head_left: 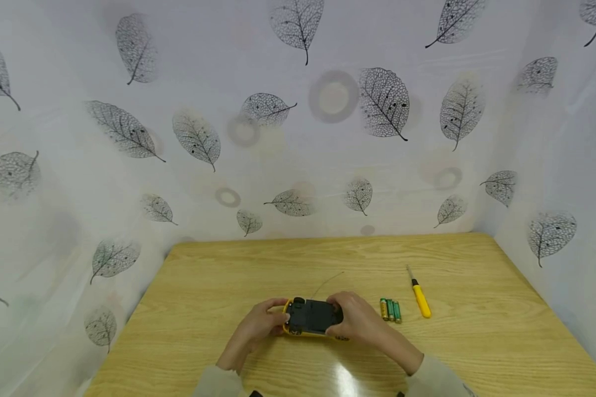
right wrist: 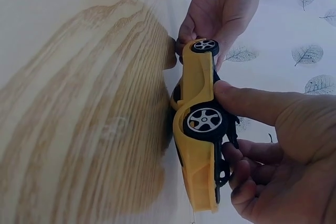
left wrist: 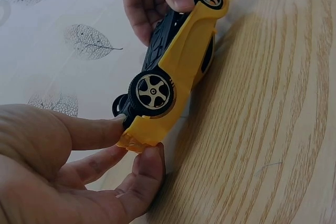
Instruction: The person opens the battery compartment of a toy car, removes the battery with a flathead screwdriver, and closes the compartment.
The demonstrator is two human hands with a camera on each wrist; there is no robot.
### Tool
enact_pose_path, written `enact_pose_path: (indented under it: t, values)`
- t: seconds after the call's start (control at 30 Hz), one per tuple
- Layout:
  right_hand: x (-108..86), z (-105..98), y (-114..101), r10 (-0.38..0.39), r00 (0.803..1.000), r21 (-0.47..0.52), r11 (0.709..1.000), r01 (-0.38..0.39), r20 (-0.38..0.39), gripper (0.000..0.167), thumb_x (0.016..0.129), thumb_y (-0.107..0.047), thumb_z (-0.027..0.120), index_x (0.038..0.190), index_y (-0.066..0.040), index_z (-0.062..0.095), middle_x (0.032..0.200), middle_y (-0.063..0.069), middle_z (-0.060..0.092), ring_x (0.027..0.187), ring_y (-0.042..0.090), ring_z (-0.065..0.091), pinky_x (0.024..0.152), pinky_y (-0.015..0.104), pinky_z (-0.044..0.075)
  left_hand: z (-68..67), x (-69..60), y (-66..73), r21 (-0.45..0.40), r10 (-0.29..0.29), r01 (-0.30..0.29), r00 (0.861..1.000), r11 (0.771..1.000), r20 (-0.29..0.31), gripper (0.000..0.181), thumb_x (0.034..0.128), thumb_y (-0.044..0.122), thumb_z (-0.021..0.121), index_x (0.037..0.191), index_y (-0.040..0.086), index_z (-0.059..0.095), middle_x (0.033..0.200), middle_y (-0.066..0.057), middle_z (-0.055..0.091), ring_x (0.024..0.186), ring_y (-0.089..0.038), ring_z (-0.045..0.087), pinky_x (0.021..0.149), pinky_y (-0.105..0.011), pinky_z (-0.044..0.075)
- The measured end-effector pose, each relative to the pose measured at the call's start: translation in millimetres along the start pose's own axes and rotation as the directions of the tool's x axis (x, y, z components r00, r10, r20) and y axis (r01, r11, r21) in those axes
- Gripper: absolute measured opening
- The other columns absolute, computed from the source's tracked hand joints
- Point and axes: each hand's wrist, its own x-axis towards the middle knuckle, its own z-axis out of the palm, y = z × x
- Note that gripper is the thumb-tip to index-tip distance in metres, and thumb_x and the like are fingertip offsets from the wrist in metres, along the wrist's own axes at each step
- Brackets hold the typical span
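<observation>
A yellow toy car (head_left: 312, 316) is turned upside down above the table, its black underside facing up. My left hand (head_left: 259, 321) pinches one end of it between thumb and fingers; the left wrist view shows the thumb on the black base and fingertips under the yellow bumper. My right hand (head_left: 358, 318) holds the other end; in the right wrist view its thumb (right wrist: 247, 98) presses the base edge by a wheel (right wrist: 203, 120), with the other fingers curled at the black underside. A thin wire (head_left: 323, 284) extends behind the car.
Three green and gold batteries (head_left: 390, 310) lie side by side to the right of my right hand. Farther right lies a screwdriver (head_left: 421, 300) with a yellow handle. The wooden table (head_left: 218, 270) meets a leaf-patterned sheet (head_left: 318, 165) at its back edge.
</observation>
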Motion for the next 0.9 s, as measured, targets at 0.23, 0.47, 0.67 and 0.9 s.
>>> enact_pose_path:
  t: [0.23, 0.47, 0.67, 0.9]
  values:
    - [1.4, -0.5, 3.2, -0.023, 1.000, 0.021, 1.000, 0.023, 0.018, 0.061, 0.075, -0.023, 0.095, 0.123, 0.004, 0.068, 0.106, 0.007, 0.065, 0.092, 0.021, 0.059, 0.074, 0.040, 0.053, 0.0, -0.4, 0.8, 0.003, 0.002, -0.002, 1.000, 1.000, -0.007, 0.048, 0.1001, 0.007, 0.066, 0.144, -0.006, 0.053, 0.113, -0.013, 0.070, 0.088, -0.017, 0.066, 0.076, -0.034, 0.058]
    - [2.3, -1.4, 6.0, -0.041, 0.999, 0.006, 0.999, 0.041, 0.022, 0.061, 0.076, -0.026, 0.094, 0.123, 0.003, 0.068, 0.104, 0.007, 0.065, 0.091, 0.021, 0.059, 0.072, 0.039, 0.053, 0.3, -0.8, 2.5, -0.001, -0.001, 0.001, 1.000, 1.000, -0.005, 0.049, 0.0999, 0.007, 0.066, 0.145, -0.006, 0.052, 0.114, -0.014, 0.070, 0.087, -0.017, 0.066, 0.076, -0.034, 0.058]
    - [3.3, -0.3, 8.0, -0.062, 0.998, -0.017, 0.998, 0.063, 0.023, 0.062, 0.076, -0.026, 0.094, 0.124, 0.004, 0.068, 0.100, 0.005, 0.064, 0.088, 0.019, 0.058, 0.072, 0.036, 0.052, 0.6, -0.8, 2.3, -0.007, 0.006, -0.006, 1.000, 1.000, -0.005, 0.049, 0.0995, 0.006, 0.066, 0.144, -0.007, 0.052, 0.115, -0.014, 0.070, 0.088, -0.017, 0.067, 0.076, -0.035, 0.058]
    - [1.4, -3.2, 6.6, -0.075, 0.997, 0.005, 0.997, 0.075, 0.023, 0.062, 0.076, -0.025, 0.094, 0.123, 0.005, 0.067, 0.097, 0.006, 0.062, 0.086, 0.020, 0.056, 0.071, 0.036, 0.050, -0.1, -0.3, 0.6, -0.011, 0.009, -0.009, 1.000, 1.000, -0.014, 0.050, 0.0997, 0.006, 0.066, 0.145, -0.007, 0.051, 0.115, -0.014, 0.071, 0.088, -0.018, 0.067, 0.076, -0.035, 0.057]
